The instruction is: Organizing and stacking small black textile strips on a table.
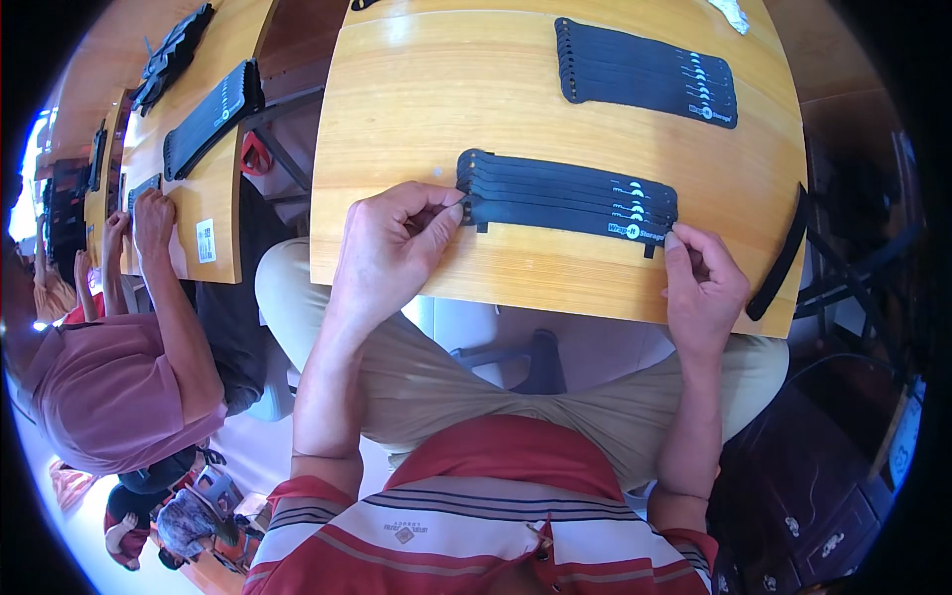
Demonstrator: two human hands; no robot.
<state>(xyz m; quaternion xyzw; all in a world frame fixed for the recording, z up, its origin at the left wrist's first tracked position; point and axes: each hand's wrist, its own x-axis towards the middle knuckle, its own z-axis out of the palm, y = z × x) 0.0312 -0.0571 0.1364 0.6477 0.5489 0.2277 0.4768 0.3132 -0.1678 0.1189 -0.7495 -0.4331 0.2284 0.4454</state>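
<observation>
The person's left hand point(397, 243) makes a narrow pinch, thumb against forefinger, on the lower left corner of a stack of dark strips point(555, 193). The right hand point(706, 283) pinches also narrowly, at the lower right corner; its other fingers are curled, and the pads I cannot see. This stack lies near the front edge of the wooden table point(416, 109), each strip overlapping the next one. White printing with a round mark stands on its right part, and similar printing is on the second stack point(635, 69) farther back. Small dark tabs point(650, 252) come out from underneath, mostly hidden. Near the right table edge lies a curved black strip point(781, 253). At the far edge, a crumpled white thing point(732, 14) is cut off. On the neighbouring table point(220, 213) is a white label point(205, 241), too small for reading.
</observation>
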